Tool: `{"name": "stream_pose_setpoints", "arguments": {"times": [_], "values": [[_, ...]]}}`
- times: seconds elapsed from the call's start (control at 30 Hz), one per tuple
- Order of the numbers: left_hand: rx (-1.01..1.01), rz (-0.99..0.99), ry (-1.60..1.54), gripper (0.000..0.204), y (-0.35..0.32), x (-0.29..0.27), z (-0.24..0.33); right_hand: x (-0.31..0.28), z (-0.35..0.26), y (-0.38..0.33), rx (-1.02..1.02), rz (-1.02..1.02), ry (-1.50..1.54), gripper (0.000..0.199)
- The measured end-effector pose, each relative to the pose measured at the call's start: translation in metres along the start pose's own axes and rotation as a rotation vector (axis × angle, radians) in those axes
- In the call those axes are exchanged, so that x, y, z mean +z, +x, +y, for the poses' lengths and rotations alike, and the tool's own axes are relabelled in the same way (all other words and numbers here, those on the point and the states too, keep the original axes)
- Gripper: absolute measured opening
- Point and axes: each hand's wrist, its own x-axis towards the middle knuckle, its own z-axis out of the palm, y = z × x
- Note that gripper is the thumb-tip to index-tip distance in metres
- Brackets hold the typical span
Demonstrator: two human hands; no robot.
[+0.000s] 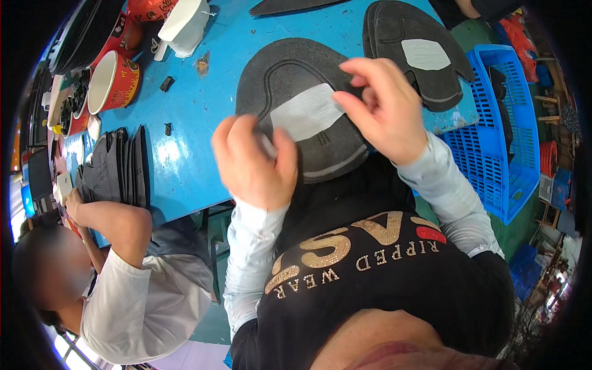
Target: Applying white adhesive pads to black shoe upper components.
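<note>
Blue table [191, 117]: black sole piece [296, 74] between both hands [256, 161]

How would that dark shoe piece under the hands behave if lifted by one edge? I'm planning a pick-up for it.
The dark shoe piece looks thin and flat, so it would probably droop. Lying partly over the blue table edge, it could slide off. The white patch might shift.

blue table [203, 105] bears black shoe pieces [425, 49], red bowls [114, 80], white block [185, 24].
</note>
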Motion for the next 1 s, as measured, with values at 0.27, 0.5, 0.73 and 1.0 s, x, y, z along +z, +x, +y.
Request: {"name": "stream_pose_setpoints", "arguments": {"times": [0.27, 0.5, 0.73, 1.0], "values": [[0.313, -0.552, 0.340, 0.060, -0.009, -0.023, -0.008, 0.008, -0.001, -0.013, -0.339, -0.375, -0.379, 0.083], [0.384, -0.494, 0.344, 0.062, -0.010, -0.038, -0.031, -0.001, 0.010, -0.025, -0.304, -0.401, -0.433, 0.090], [0.315, -0.512, 0.293, 0.056, 0.006, -0.041, -0.011, -0.006, 0.018, -0.004, -0.308, -0.123, -0.509, 0.066], [0.239, -0.385, 0.103, 0.048, -0.009, -0.016, -0.030, 0.013, 0.033, 0.007, -0.225, 0.013, -0.666, 0.051]]}}
